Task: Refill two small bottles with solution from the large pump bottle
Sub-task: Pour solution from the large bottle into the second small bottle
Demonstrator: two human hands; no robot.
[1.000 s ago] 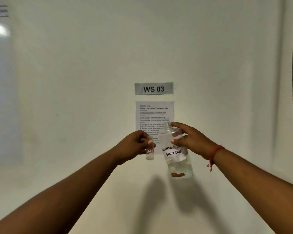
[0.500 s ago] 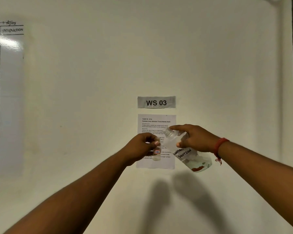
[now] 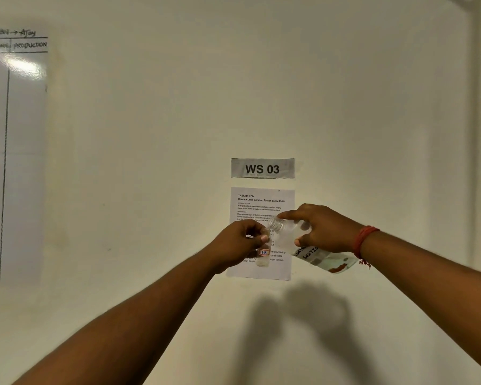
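since last look, right hand [image 3: 324, 232] gripping large bottle [image 3: 311, 245] tipped it further, mouth at small bottle [image 3: 263, 252] pinched in left hand [image 3: 238, 245]; first fill under way; second remains.

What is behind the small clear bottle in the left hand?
Behind the small clear bottle hangs the white printed instruction sheet on the wall; the hands cover its middle lines.

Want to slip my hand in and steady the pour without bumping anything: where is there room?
Free: below the small bottle and left of the left hand. Crowded: where the big bottle in the right hand tips its neck to the small one's mouth.
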